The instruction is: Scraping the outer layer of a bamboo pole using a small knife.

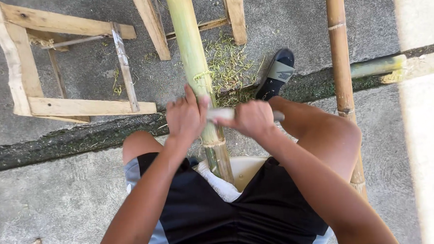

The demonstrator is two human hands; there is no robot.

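Note:
A long green bamboo pole (189,45) slants from the top of the view down between my knees. My left hand (185,117) wraps around the pole just above a node. My right hand (250,118) grips a pale knife (220,113) laid crosswise against the pole, its blade touching the stem beside my left fingers. Green shavings (229,63) lie scattered on the concrete behind the pole. I sit on a cream plastic seat (246,168) in black shorts.
A rough wooden frame (70,106) lies at the left, another wooden frame (234,16) at the top centre. A brown bamboo pole (340,58) stands at the right, a green one (378,66) lies beyond it. My right foot wears a black sandal (276,75).

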